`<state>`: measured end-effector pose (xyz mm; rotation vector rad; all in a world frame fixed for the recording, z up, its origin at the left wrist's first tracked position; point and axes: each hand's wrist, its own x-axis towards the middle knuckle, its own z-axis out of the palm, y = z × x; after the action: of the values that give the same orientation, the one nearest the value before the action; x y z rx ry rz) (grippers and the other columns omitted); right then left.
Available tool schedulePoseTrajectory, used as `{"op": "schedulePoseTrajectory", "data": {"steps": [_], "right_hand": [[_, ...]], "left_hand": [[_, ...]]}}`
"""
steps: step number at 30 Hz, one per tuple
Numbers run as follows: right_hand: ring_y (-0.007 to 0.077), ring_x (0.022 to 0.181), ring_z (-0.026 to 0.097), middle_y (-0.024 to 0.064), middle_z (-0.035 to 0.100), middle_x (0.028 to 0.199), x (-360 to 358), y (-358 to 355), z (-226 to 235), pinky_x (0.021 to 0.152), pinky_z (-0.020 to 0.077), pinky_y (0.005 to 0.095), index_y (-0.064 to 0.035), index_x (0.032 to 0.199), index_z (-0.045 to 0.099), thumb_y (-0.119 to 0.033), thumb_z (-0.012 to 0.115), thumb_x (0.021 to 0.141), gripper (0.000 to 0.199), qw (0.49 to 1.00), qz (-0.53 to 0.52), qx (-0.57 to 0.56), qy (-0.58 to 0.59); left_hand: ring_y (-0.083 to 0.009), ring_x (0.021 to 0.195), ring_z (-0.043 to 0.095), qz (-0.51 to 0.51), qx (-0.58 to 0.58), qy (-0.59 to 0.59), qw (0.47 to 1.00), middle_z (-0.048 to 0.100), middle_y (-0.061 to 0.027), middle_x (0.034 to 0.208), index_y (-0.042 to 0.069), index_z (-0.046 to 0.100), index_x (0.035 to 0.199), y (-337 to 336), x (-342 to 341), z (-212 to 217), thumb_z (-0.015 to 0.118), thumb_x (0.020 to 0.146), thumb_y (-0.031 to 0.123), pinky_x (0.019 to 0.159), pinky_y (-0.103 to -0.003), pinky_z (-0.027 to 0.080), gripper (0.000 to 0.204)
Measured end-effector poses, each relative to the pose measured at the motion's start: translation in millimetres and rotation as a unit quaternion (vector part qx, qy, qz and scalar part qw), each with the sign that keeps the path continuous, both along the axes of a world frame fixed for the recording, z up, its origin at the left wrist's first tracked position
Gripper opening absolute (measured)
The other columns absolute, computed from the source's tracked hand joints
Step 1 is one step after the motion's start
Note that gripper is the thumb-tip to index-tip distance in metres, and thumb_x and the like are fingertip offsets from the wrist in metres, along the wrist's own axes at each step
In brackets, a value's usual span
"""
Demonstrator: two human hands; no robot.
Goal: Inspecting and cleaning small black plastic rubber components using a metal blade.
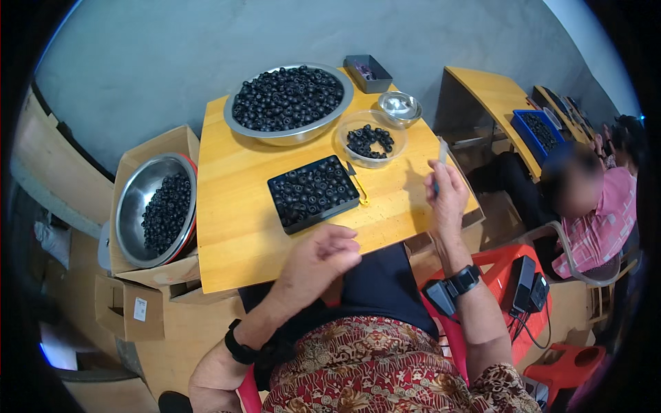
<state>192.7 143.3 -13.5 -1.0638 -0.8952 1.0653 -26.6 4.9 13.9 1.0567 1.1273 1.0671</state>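
My right hand (447, 189) is closed around a slim knife-like tool (443, 149) above the table's right side; its pale flat end points up and a bit of blue handle shows below the fingers. My left hand (320, 261) hovers at the table's front edge with thumb and curled fingers close together; whatever they may hold is hidden. Just beyond it lies a black rectangular tray (313, 224) full of small black ring-shaped parts (313, 189). Beside the tray rests a yellow-handled tool (361, 190) with a dark tip. A clear plastic bowl (342, 153) behind holds fewer such parts.
A large metal bowl (289, 138) heaped with black parts stands at the table's back. Near it are small metal bowls (399, 107) and a grey bin (375, 85). Left, a steel basin (134, 206) sits in a carton (138, 155). Right, a person (599, 227) sits by another table (485, 96).
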Motion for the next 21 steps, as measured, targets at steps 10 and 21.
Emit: {"op": "schedulePoseTrajectory", "data": {"steps": [10,21], "right_hand": [[0.0015,0.054,0.044,-0.0025,0.056,0.065,-31.6,12.2,40.3,0.048,0.0331,0.0171,-0.0028,0.090,0.065,-0.020,0.060,0.092,0.018,0.990,0.017,0.132,-0.043],[0.0045,0.054,0.048,0.0011,0.060,0.062,-13.3,38.9,75.6,0.049,0.0381,0.0222,0.0001,0.083,0.067,-0.023,0.061,0.088,0.025,0.930,0.035,0.226,-0.288]], "left_hand": [[-0.0182,0.106,0.053,-0.198,-0.081,-0.211,0.954,0.053,-0.0167,0.117,0.003,0.010,0.148,-8.6,78.3,3.1,0.072,0.084,0.017,0.095,-0.031,0.043,0.090],[-0.0163,0.103,0.056,-0.208,-0.020,-0.283,0.936,0.055,-0.0099,0.118,-0.001,0.025,0.142,30.7,134.8,-0.2,0.070,0.084,0.011,0.091,-0.028,0.046,0.075]]}}
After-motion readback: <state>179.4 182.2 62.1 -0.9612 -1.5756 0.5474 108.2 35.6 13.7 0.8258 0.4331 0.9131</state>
